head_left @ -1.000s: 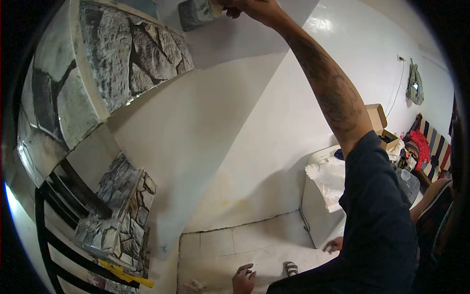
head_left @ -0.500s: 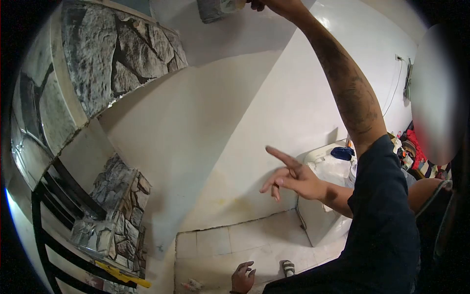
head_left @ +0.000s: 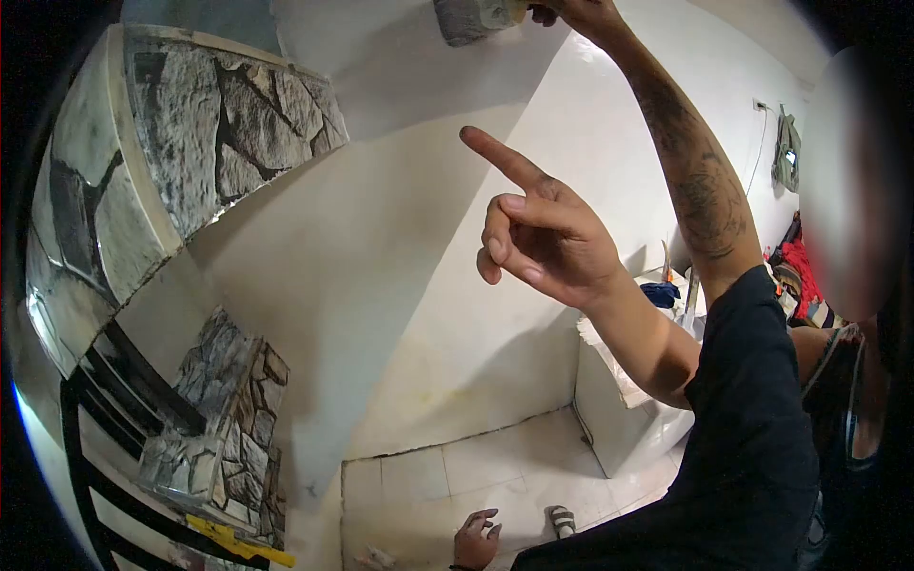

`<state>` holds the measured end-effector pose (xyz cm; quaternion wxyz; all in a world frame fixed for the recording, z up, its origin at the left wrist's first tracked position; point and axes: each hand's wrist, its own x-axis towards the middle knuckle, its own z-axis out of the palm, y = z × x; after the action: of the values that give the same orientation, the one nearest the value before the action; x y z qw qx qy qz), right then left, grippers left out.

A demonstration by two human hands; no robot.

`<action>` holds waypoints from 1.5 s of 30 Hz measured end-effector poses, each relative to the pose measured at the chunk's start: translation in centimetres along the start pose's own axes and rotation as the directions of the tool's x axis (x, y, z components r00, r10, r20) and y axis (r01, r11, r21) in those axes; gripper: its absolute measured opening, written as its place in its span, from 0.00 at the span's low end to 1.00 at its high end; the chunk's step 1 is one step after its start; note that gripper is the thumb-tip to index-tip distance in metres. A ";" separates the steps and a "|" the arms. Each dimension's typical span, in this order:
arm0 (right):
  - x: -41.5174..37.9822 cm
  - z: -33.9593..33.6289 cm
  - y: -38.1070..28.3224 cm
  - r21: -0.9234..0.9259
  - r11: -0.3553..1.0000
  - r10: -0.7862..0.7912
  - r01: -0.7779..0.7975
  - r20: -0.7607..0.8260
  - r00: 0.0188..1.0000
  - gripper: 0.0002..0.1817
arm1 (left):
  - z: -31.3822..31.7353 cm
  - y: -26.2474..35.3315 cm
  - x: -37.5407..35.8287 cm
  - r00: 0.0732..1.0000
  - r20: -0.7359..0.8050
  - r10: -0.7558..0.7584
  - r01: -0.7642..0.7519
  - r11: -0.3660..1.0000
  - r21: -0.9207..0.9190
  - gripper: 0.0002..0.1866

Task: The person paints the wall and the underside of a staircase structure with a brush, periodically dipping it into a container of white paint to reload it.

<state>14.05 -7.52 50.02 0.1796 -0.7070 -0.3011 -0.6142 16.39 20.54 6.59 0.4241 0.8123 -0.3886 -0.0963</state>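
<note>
At the top edge, my right hand [head_left: 583, 13] is closed on the handle of a wide paintbrush [head_left: 465, 23], partly cut off by the frame. Its grey bristles are at the upper wall, where a grey area meets the paler wall [head_left: 419, 181]. Low in the view, my left hand [head_left: 476, 541] hangs with loosely curled fingers apart and nothing visible in it. A co-worker's hand [head_left: 557, 228] reaches in from the right behind my raised arm, index finger pointing up and left at the wall.
Stone-patterned panels [head_left: 262, 124] jut out at the left. Below them are a black railing [head_left: 86, 466] and a yellow object [head_left: 238, 542]. A white box-like block [head_left: 619, 419] with a dark blue cloth [head_left: 660, 293] stands right. A sandal [head_left: 562, 520] shows on the tiled floor [head_left: 476, 471].
The co-worker's pointing hand has risen up and left and looks larger. My right hand and the paintbrush appear further right in the view. My left hand stays low.
</note>
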 end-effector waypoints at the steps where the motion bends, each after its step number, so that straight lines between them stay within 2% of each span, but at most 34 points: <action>1: 0.0 -0.2 -0.4 -0.004 1.000 -0.007 0.007 -0.007 1.000 0.05 | 0.0 0.0 0.0 1.000 0.005 -0.001 0.001 1.000 0.008 0.16; 5: 2.7 -3.1 -0.4 -0.043 0.998 -0.054 0.050 -0.090 0.994 0.05 | 0.0 -0.3 -0.2 0.999 0.033 0.010 -0.011 1.000 0.022 0.16; 8: 8.7 -7.7 2.1 -0.121 0.990 -0.093 0.074 -0.163 0.982 0.06 | -0.4 0.2 -0.2 0.999 0.036 -0.002 0.001 1.000 0.027 0.16; 10: 11.8 -10.3 3.1 -0.172 0.983 -0.087 0.062 -0.142 0.986 0.06 | -0.2 -0.1 -0.4 1.000 0.003 -0.001 0.001 1.000 0.000 0.17; 13: 14.7 -12.9 4.0 -0.291 0.956 -0.038 0.018 -0.062 0.997 0.07 | -0.6 0.5 -0.7 0.990 0.031 -0.135 0.136 0.990 -0.041 0.17; 15: 15.7 -13.7 4.5 -0.389 0.921 -0.011 0.014 0.009 1.000 0.07 | -0.5 -0.6 -0.7 0.999 0.035 -0.030 0.028 0.998 0.050 0.17; 16: 16.1 -13.9 4.8 -0.466 0.885 0.011 0.009 0.040 0.999 0.07 | -0.4 -1.1 -0.9 0.999 0.042 0.020 -0.024 0.995 0.097 0.17; 19: 16.7 -13.2 6.1 -0.716 0.698 0.090 0.001 0.089 0.992 0.08 | -0.5 -0.8 -1.0 0.997 0.082 -0.010 0.007 1.000 0.031 0.17; 21: 16.8 -11.6 6.8 -0.903 0.425 0.201 -0.061 0.028 0.979 0.12 | -0.4 -1.0 -1.1 0.997 0.073 0.000 -0.001 1.000 0.010 0.17; 23: 16.5 -10.2 9.5 -0.847 0.532 0.085 -0.014 0.037 0.996 0.14 | -0.4 -1.1 -1.2 0.997 0.065 -0.029 0.030 0.999 -0.013 0.17; 25: 16.6 -7.8 11.2 -0.868 0.496 0.052 -0.001 0.028 0.998 0.15 | -0.2 -0.7 -1.5 0.993 0.066 -0.100 0.103 0.994 -0.045 0.16; 27: 16.7 -5.7 11.9 -0.765 0.643 0.058 -0.033 0.006 0.998 0.16 | 0.0 -1.6 -1.6 0.997 0.074 -0.038 0.036 0.999 0.027 0.16; 28: 17.3 -5.8 12.0 -0.759 0.620 -0.095 0.196 0.175 0.980 0.13 | 0.2 -1.9 -1.6 0.997 0.080 -0.006 0.001 0.998 0.063 0.16; 30: 17.5 -5.6 10.0 -0.437 0.899 0.016 0.036 0.115 0.993 0.10 | -0.2 -0.5 -1.8 0.995 0.096 -0.040 0.039 0.999 0.018 0.16; 31: 17.8 -5.5 8.6 -0.235 0.971 0.076 -0.051 0.100 0.992 0.08 | -0.4 -0.1 -1.8 0.993 0.100 -0.058 0.058 0.998 -0.003 0.16; 32: 18.0 -5.8 7.4 -0.159 0.982 0.119 -0.101 0.104 0.988 0.06 | -0.2 -0.3 -1.7 0.993 0.100 -0.059 0.062 0.998 -0.029 0.16; 35: 18.4 -5.8 7.4 -0.036 0.999 0.031 -0.027 0.134 0.991 0.06 | 0.6 -0.6 -1.7 0.993 0.109 -0.052 0.060 0.996 -0.070 0.17; 36: 18.2 -5.3 7.9 -0.079 0.997 0.001 0.010 0.130 0.992 0.06 | 0.8 0.0 -1.2 0.992 0.121 -0.033 0.040 0.998 -0.057 0.17; 39: 17.3 -4.4 11.5 0.197 0.977 0.053 -0.085 0.166 0.985 0.08 | 1.1 0.9 -0.1 0.989 0.146 0.018 -0.008 0.998 -0.069 0.17; 43: 15.0 -8.9 14.9 0.155 0.979 0.116 -0.134 0.115 0.986 0.08 | 1.0 -1.0 -0.2 0.987 0.144 0.069 -0.068 0.998 -0.012 0.16; 44: 14.5 -10.1 14.2 -0.002 0.989 0.148 -0.148 0.042 0.988 0.07 | 0.9 -2.0 -0.8 0.993 0.112 0.038 -0.031 0.997 -0.070 0.16; 45: 14.3 -11.5 13.2 -0.155 0.973 0.169 -0.172 -0.034 0.985 0.06 | 0.6 -2.7 -1.1 0.991 0.131 -0.013 0.019 0.999 -0.045 0.16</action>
<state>14.77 -21.65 67.57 0.1783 -0.7361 -0.1878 -0.6254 16.90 21.87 3.97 0.4155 0.7975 -0.4066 -0.1617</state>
